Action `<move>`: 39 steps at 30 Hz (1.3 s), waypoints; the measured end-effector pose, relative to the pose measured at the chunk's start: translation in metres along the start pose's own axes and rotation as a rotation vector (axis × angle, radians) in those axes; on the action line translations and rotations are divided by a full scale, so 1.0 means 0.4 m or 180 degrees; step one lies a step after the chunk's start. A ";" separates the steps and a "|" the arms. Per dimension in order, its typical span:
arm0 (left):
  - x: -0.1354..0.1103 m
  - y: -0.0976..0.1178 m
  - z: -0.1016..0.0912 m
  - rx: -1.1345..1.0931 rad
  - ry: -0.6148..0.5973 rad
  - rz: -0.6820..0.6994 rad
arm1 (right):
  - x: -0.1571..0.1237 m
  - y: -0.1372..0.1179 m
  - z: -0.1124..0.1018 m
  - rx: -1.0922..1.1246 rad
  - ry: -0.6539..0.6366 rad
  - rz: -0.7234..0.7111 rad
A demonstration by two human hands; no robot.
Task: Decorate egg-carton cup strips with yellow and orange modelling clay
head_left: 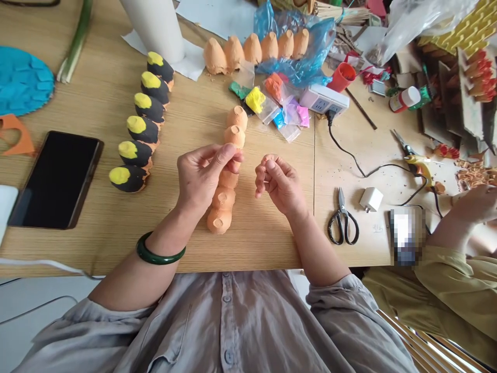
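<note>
My left hand (204,173) is closed in a pinch above a strip of orange egg-carton cups (222,199), hiding its middle. Thumb and forefinger press together; whatever they hold, if anything, is too small to make out. To the right of the strip, my right hand (280,184) is raised with thumb against curled fingers, and its contents cannot be made out either. Beyond the strip lie small bags of coloured modelling clay, among them a yellow lump (255,100) and an orange lump (274,84). On the left stands a row of black-covered cups with yellow tops (135,129).
Another orange carton strip (253,49) stands at the back near a blue plastic bag (298,46). Scissors (342,220), a white plug adapter (371,199) and a power strip (324,98) lie rightward. A co-worker's hand (476,204) is at far right; a tablet (56,178) lies left.
</note>
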State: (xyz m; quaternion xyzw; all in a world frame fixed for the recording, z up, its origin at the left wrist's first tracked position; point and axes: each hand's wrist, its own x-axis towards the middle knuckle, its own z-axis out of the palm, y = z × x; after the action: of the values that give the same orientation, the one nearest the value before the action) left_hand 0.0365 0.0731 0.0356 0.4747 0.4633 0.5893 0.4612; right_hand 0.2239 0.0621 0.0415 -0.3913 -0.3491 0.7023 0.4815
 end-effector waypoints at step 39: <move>-0.032 0.030 0.030 0.0371 -0.0121 0.0411 | -0.061 0.008 0.045 -0.1500 0.0344 -0.1164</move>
State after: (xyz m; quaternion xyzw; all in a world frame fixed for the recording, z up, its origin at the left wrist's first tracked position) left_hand 0.0485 0.0599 0.0472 0.5407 0.4564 0.5808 0.4026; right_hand 0.2123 0.0360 0.0520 -0.4597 -0.5410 0.4817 0.5137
